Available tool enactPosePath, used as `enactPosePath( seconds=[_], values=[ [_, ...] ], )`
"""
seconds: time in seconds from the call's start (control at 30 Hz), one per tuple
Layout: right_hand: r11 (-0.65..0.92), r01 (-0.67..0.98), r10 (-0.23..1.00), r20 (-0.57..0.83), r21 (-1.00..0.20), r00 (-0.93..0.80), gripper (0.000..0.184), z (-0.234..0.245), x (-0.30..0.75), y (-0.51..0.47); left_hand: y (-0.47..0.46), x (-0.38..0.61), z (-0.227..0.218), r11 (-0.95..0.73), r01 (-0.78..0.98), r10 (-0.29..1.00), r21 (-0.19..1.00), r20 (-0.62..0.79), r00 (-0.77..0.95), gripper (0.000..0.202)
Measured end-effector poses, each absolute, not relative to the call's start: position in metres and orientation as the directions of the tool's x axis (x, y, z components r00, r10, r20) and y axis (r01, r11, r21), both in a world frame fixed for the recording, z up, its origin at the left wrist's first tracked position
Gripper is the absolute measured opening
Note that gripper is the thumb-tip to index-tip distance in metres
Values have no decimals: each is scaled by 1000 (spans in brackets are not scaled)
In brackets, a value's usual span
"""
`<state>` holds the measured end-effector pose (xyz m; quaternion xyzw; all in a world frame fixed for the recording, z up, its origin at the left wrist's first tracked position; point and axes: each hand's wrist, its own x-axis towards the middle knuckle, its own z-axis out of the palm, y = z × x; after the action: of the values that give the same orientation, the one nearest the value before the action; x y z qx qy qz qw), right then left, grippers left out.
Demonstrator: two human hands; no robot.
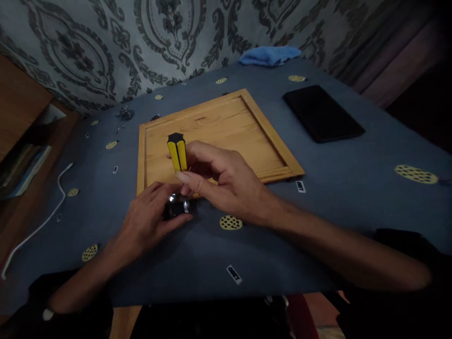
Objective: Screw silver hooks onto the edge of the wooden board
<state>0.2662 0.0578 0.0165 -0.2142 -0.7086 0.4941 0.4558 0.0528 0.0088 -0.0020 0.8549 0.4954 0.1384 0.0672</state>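
Note:
My right hand pinches a screwdriver by its yellow and black handle, which stands nearly upright. The tip of the tool is hidden behind my fingers. Just below, my left hand is closed around a small shiny metal piece, dark in its middle; its exact kind cannot be made out. Both hands meet at the near left corner of a framed wooden board, which lies on the table.
Blue patterned cloth covers the table. To the right lies a black tablet-like slab, with a blue towel by the wall. A white cable runs along the left edge, and small dark metal parts sit at back left.

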Motion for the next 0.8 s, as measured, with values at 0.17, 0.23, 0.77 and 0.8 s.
enactPosePath(
  seconds=[0.17, 0.23, 0.77, 0.8],
  values=[
    [396, -157, 755, 417, -905, -506, 9, 18, 267, 58, 8, 53, -2, -508, 820, 861, 263, 175, 478, 35],
    [350, -180, 777, 392, -919, -492, 13, 17, 264, 58, 8, 53, -1, -514, 809, 857, 285, 184, 481, 37],
    [304, -128, 727, 317, -944, -609, 36, 37, 253, 66, 9, 54, -3, -465, 825, 885, 322, 177, 430, 46],
    [289, -125, 744, 305, -949, -595, 36, 36, 252, 65, 9, 54, -4, -469, 824, 883, 318, 184, 432, 46]
  ],
)
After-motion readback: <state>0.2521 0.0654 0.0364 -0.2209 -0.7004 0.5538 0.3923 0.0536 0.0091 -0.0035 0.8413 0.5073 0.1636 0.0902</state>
